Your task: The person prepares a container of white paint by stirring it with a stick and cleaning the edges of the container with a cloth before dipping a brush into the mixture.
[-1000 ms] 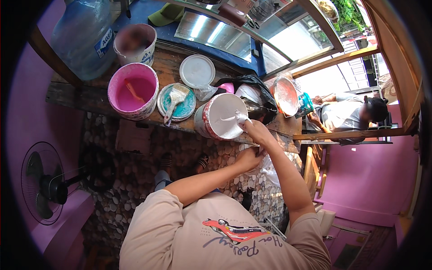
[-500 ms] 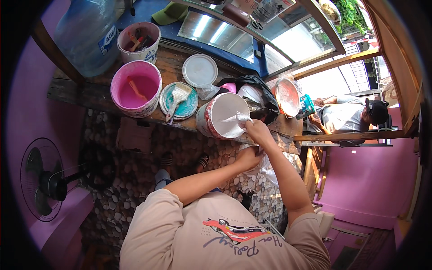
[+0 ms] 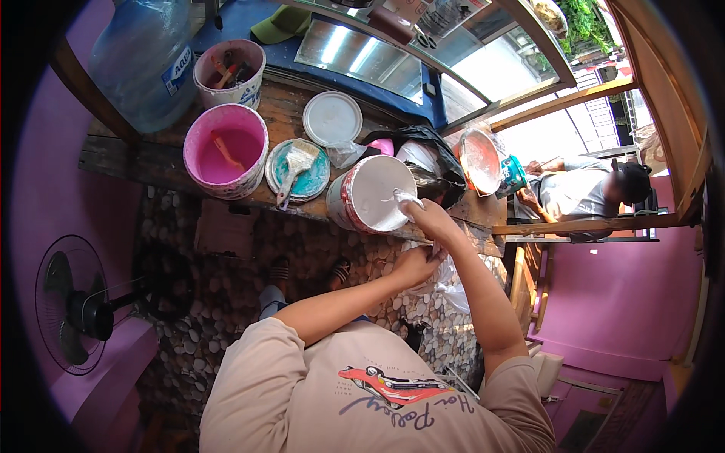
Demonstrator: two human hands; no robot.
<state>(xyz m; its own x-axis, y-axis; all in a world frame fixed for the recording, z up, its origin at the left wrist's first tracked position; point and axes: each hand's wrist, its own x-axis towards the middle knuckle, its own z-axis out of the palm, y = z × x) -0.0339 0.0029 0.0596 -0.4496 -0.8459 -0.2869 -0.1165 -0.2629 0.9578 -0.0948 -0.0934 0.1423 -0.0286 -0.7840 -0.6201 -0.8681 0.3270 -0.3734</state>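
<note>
A white plastic bag (image 3: 408, 198) is pinched in my right hand (image 3: 432, 220) at the right rim of a white bucket (image 3: 345, 198). The bag's puckered end pokes over the bucket's opening, with a thin white strand at its tip. The bucket is tilted toward me, its inside is white, and red smears mark its rim. Below, my left hand (image 3: 417, 267) is closed around the lower part of the bag, which hangs down crumpled beside the wooden bench. My fingers partly hide the bag.
Left on the bench (image 3: 143, 162) stand a pink-paint bucket (image 3: 198, 170), a bucket of tools (image 3: 253, 94) and a brush (image 3: 300, 162) on a teal-stained lid (image 3: 317, 181). A white lid (image 3: 332, 118) lies behind; an orange-rimmed basin (image 3: 479, 162) stands right. A person (image 3: 578, 189) works beyond the frame.
The white mass at the bag's end over the bucket has shrunk to a thin strand, and the tip has drawn back slightly toward the rim. Both hands keep their hold.
</note>
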